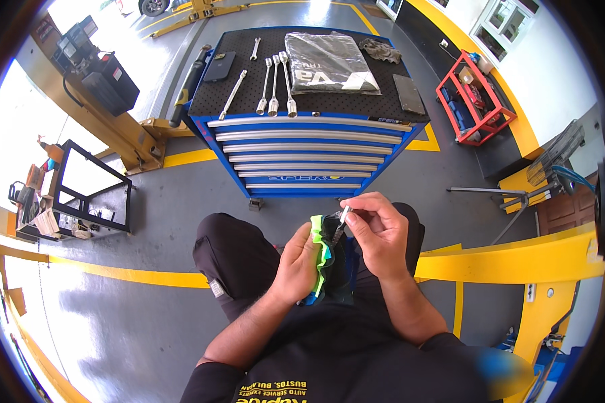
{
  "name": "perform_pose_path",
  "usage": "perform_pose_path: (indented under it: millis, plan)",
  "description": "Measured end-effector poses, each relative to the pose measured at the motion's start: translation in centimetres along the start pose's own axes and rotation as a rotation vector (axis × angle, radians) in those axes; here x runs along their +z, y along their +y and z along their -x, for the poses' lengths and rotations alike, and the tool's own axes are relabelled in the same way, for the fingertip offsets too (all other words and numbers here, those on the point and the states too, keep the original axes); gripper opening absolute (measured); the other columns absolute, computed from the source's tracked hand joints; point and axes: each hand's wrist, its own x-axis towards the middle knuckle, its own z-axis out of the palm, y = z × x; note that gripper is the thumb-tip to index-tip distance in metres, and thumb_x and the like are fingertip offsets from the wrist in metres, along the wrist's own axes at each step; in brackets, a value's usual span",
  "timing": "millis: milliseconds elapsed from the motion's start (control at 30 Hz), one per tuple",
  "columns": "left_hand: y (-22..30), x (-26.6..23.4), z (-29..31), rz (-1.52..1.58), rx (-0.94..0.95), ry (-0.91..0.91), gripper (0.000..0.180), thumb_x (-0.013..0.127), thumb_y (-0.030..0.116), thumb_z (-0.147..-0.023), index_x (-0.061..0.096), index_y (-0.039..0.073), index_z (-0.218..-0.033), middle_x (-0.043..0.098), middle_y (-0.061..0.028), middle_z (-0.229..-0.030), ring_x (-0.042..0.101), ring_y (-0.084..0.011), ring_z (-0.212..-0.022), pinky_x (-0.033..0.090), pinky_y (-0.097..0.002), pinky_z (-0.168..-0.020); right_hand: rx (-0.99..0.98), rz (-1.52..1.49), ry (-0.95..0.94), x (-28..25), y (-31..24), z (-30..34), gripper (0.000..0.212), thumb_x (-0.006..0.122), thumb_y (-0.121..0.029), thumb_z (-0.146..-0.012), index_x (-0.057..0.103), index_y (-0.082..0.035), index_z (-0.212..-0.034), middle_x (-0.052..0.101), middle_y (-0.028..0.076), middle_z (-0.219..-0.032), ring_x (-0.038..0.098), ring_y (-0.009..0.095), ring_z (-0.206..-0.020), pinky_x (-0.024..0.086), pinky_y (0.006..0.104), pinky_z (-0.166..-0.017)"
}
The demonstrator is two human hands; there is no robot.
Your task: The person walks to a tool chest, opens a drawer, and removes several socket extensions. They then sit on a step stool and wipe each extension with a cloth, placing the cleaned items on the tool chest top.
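Grey workshop floor lies below us; our left hand [301, 263] cups a neon-green and blue cloth [321, 250] so our right hand [380, 235], fingers pinching, rubs a small metal tool [343, 219] against it, near the blue tool cart [302, 161].

A blue tool cart [302, 158] carries a black mat — wrenches [274, 84], a phone [220, 66], a folded bag [329, 62], a rag [380, 49].

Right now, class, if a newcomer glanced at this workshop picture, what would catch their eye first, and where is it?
First, the blue tool cabinet at top centre, with socket wrenches, a phone and a folded dark garment on its black top. Next, low in the middle, the left hand grips a neon green and blue cloth while the right hand holds a small metal tool against it. Yellow lift arms frame the right side.
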Motion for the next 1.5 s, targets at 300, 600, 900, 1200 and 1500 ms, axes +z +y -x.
perform_pose_path:
  millis: [300,600,900,1200,1500]
  plan:
    - [-1.2,-1.3,1.7,-0.234,0.066,0.030,0.023,0.041,0.018,-0.108,0.053,0.001,-0.098,0.051,0.0014,-0.074,0.041,-0.0044,-0.069,0.038,-0.0241,-0.059,0.062,-0.163,-0.007,-1.3,-0.4,-0.8,0.016,0.063,0.005,-0.092,0.064,0.003,-0.108,0.068,0.012,-0.104,0.068,0.016,-0.094,0.055,0.0285,-0.087]
    - [0.8,-0.9,3.2,-0.604,0.234,0.080,0.020,0.046,0.013,-0.105,0.051,0.001,-0.090,0.051,-0.0070,-0.060,0.047,-0.0116,-0.052,0.039,-0.0307,-0.050,0.111,-0.257,-0.034,-1.6,-0.2,-0.5,0.017,0.061,0.006,-0.093,0.063,0.003,-0.110,0.068,0.013,-0.106,0.068,0.017,-0.098,0.055,0.0298,-0.091]
    - [1.6,-2.8,-0.2,-0.004,0.260,0.145,0.027,0.040,0.016,-0.108,0.052,0.000,-0.126,0.065,-0.0047,-0.105,0.064,-0.0090,-0.091,0.053,-0.0238,-0.080,0.163,-0.176,-0.173,0.4,0.2,1.6,0.016,0.062,0.008,-0.092,0.065,0.002,-0.107,0.063,0.012,-0.108,0.063,0.015,-0.097,0.052,0.0248,-0.087]
    - [1.4,-4.1,-0.8,0.001,0.407,0.386,0.033,0.040,0.020,-0.107,0.049,0.001,-0.133,0.065,-0.0066,-0.111,0.066,-0.0138,-0.095,0.055,-0.0281,-0.084,0.179,-0.159,-0.100,0.0,-0.4,0.9,0.014,0.063,0.007,-0.092,0.065,0.003,-0.106,0.063,0.010,-0.108,0.063,0.014,-0.097,0.053,0.0263,-0.088]
    - [1.7,-0.3,0.5,-0.686,0.163,-0.047,0.011,0.048,0.010,-0.101,0.050,0.000,-0.105,0.057,-0.0129,-0.072,0.059,-0.0229,-0.064,0.045,-0.0357,-0.060,0.042,-0.154,-0.071,0.3,-1.1,-1.1,0.015,0.062,0.008,-0.092,0.064,0.004,-0.106,0.062,0.010,-0.107,0.062,0.014,-0.096,0.054,0.0260,-0.086]
